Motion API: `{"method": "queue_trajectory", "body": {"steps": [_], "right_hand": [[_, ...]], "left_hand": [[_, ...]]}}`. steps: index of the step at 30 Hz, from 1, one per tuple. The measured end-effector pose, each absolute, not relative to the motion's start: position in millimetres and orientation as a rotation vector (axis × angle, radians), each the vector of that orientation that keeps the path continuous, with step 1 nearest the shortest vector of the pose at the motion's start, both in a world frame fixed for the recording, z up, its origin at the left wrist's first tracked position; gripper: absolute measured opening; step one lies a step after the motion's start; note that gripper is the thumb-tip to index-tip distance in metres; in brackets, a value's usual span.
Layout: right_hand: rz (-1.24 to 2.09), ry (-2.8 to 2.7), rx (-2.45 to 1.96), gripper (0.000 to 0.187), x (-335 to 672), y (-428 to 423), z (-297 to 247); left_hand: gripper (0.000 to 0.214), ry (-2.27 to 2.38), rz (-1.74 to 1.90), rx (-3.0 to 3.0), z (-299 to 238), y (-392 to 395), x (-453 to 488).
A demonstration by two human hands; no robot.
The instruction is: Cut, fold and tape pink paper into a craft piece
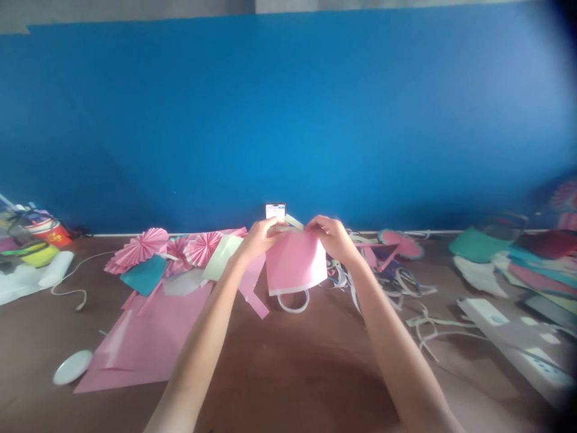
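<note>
A sheet of pink paper (293, 261) with a whitish band along its lower edge hangs upright between my hands. My left hand (261, 239) pinches its upper left corner, fingers closed. At the upper right, my right hand (332, 236) grips the same paper with bent fingers. A short pale strip (294, 222) sticks up at the top edge between the hands; I cannot tell whether it is attached. Below the paper, part of a white ring (294, 310), like a tape roll, shows on the table. A phone (275, 210) with a lit screen stands just behind.
Pleated pink paper fans (144, 248), a teal piece (144, 275) and a large pink sheet (148, 343) lie left. Curled white strips (410, 282) and a power strip (509, 331) lie right. A white round lid-like disc (73, 367) sits front left; a blue wall (288, 120) rises behind.
</note>
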State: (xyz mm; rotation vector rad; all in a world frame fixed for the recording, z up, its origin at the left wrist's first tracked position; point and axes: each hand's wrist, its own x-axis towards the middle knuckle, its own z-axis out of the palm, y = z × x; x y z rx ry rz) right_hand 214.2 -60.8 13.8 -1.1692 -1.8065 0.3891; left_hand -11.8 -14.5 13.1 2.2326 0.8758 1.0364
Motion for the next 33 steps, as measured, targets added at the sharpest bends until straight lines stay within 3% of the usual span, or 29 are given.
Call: {"method": "queue_trajectory", "body": {"steps": [18, 33], "right_hand": [[0.481, -1.703, -1.329, 0.032, 219.1, -58.6, 12.0], [0.449, -1.743, -1.385, 0.032, 219.6, -60.6, 11.2]], "left_hand": [[0.032, 1.0, 0.79, 2.517, 2.6, -13.0, -11.4], [0.027, 0.985, 0.962, 2.548, -7.8, -15.2, 10.8]]}}
